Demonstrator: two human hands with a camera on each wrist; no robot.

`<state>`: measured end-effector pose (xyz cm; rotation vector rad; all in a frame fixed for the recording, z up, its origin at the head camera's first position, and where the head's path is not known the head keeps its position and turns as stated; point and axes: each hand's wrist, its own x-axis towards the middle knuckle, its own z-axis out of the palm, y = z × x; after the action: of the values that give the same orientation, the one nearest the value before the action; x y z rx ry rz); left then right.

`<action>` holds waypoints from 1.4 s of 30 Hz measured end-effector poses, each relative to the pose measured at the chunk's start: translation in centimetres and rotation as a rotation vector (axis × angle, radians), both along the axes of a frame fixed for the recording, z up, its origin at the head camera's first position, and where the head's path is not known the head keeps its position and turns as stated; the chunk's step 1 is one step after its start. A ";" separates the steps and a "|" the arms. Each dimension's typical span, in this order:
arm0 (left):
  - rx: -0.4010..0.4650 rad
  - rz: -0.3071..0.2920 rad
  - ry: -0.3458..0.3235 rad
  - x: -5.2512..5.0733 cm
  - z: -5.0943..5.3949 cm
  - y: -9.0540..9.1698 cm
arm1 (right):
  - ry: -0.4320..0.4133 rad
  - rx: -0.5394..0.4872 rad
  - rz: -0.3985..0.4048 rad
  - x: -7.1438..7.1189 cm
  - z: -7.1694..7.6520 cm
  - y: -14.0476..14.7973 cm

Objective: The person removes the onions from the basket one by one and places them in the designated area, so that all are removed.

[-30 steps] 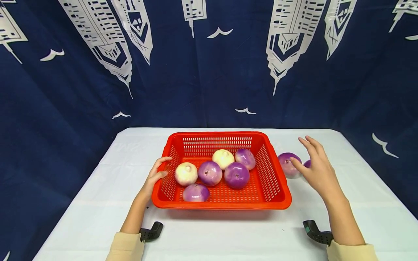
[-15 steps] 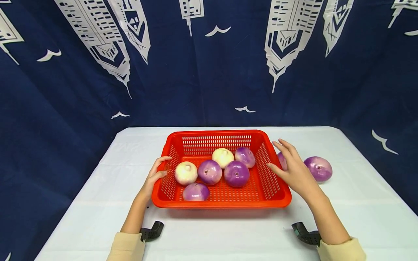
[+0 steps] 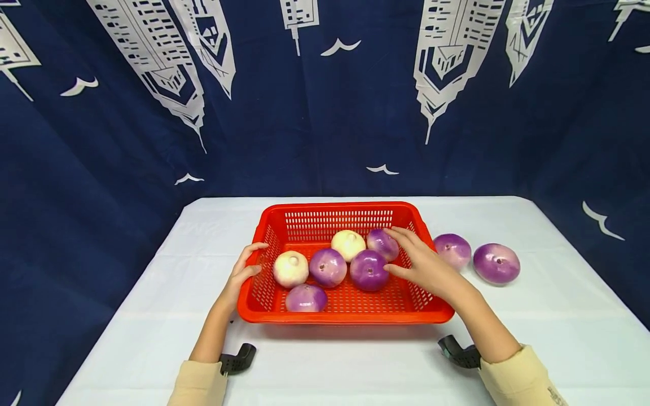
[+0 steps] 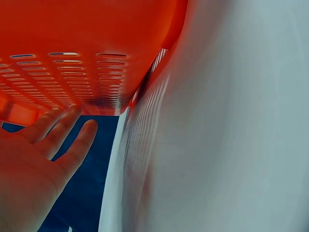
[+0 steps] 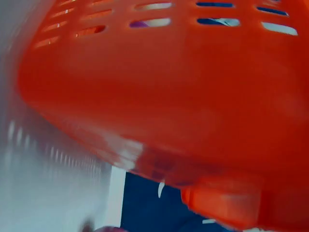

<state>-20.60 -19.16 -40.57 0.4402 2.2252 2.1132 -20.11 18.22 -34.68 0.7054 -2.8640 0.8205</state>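
Note:
A red plastic basket (image 3: 345,318) stands on the white table, holding two white onions (image 3: 291,269) and several purple onions (image 3: 328,267). My left hand (image 3: 237,282) grips the basket's left side, thumb and a finger over the rim; in the left wrist view, other fingers (image 4: 77,145) lie along the outer wall. My right hand (image 3: 418,262) reaches over the right rim with fingers spread. Its fingertips are at the back-right purple onion (image 3: 380,243), its thumb at the front-right purple onion (image 3: 368,272); whether they touch I cannot tell. The right wrist view shows mostly basket wall (image 5: 169,87).
Two more purple onions (image 3: 451,250) (image 3: 496,263) lie on the white table (image 3: 548,321) right of the basket. A dark blue cloth (image 3: 315,113) with white building prints hangs behind the table. Black wrist devices (image 3: 238,360) sit on both wrists.
My right hand has moved left, from above the onions on the table to inside the basket's right side. Both table onions are now uncovered. The left hand and the basket stay put.

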 end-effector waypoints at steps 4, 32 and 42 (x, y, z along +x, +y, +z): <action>-0.003 -0.006 -0.001 0.0 0.0 0.0 | -0.042 0.069 0.032 -0.5 0.2 -0.9; 0.025 -0.005 -0.005 0.0 0.0 0.0 | -0.082 0.216 0.198 -1.9 -1.7 -2.3; 0.006 0.001 0.009 0.0 -0.1 0.0 | -0.082 0.215 0.272 -2.1 -2.0 -2.5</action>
<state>-20.64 -19.19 -40.64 0.4498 2.2248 2.1234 -22.26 15.70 -36.65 1.1319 -3.0021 0.5834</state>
